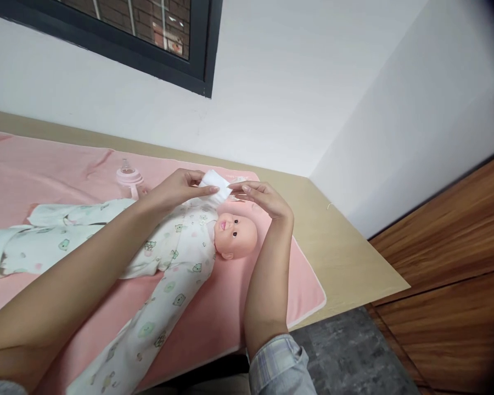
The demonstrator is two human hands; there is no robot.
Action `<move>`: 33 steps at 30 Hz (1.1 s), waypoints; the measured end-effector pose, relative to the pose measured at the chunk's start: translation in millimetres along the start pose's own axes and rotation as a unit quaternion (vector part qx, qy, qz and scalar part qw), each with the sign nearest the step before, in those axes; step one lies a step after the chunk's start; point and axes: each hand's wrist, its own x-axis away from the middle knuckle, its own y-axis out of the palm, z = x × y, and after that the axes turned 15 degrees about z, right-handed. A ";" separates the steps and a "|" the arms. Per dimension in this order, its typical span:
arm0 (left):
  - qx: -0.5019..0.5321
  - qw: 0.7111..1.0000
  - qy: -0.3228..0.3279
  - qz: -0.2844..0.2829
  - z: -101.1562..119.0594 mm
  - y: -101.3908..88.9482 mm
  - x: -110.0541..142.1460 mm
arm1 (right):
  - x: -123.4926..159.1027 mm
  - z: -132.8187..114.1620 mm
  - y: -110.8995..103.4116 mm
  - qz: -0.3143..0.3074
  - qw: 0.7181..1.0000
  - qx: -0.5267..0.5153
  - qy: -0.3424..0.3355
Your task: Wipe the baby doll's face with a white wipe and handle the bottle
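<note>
Over the pink mat [214, 312], a folded white cloth [219, 181] is pinched by the left hand [181, 185] and met at its 3 o'clock edge by the right hand [268, 199], whose grip cannot be told, with the baby doll's head [242, 236] at 5 o'clock.

Free room: the smooth tan tabletop [346, 241] lies open to the right of the right forearm [269, 269]. A second lane — the bare pink fabric mat [218, 312] — runs between that forearm and the near sleeve of the bald plastic doll in printed white clothes [189, 241], whose head closes its far end. Obstacles: the left forearm [86, 269] crosses the doll's body; a clear, pink-topped bottle [130, 178] stands near the left wrist; the plain white wall [267, 93] bounds the back.
</note>
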 end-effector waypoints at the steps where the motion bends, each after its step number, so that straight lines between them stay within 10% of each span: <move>1: -0.010 1.000 0.020 0.005 1.2 -0.8 0.9 | 0.1 -1.4 1.3 -0.011 1.000 0.008 0.000; 11: 0.000 1.000 0.030 0.005 13.0 -4.6 10.2 | 3.1 0.3 1.3 -0.113 0.993 -0.009 0.006; 24: -0.191 0.963 0.049 -0.184 9.7 -4.6 7.3 | -8.2 130.1 -11.2 0.081 0.952 -0.276 0.110; 33: -0.295 0.932 0.065 -0.199 2.8 11.0 11.8 | -11.1 149.6 4.4 0.131 0.937 -0.258 0.195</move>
